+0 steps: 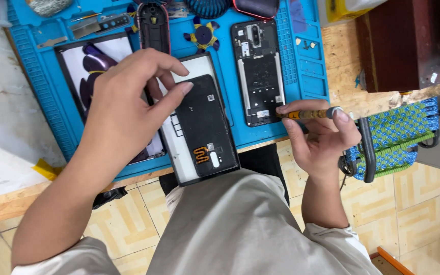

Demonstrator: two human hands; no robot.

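Left hand on the black phone panel, right hand pinching a screwdriver

The left hand [123, 97] arches over the black panel [202, 127] in its tray at the blue mat's [42, 97] near edge — fingertips touching the panel's upper left corner, fingers loosely spread. The right hand [322, 135] grips the yellow-handled screwdriver [306, 114] between thumb and fingers, just beside the opened phone [258, 71] — tip near its lower right corner.
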